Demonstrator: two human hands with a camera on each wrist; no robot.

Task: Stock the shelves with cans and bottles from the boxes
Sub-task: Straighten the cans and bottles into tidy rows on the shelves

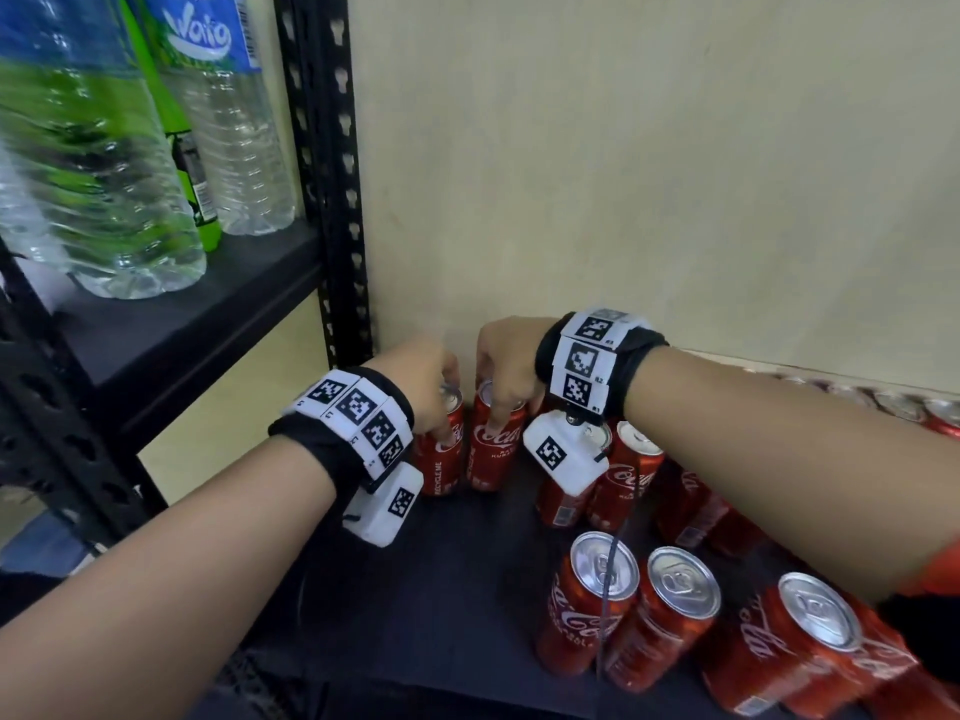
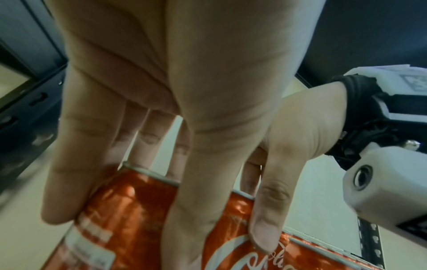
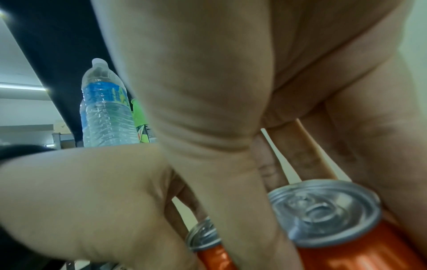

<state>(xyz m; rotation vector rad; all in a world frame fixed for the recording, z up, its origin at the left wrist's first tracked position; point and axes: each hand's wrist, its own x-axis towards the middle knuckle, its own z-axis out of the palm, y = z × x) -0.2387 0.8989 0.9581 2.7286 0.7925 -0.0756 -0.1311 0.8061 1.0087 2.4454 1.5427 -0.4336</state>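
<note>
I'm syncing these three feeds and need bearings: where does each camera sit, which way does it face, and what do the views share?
Head: worn on the head, looking forward and down at the black shelf of red cans; both forearms, left hand and right hand show.
Left wrist: under the left wrist, looking along the fingers gripping a can; the right hand shows too.
Right wrist: under the right wrist, looking along the thumb to its can; water bottles behind.
Shared: both wrist views show both held cans.
</note>
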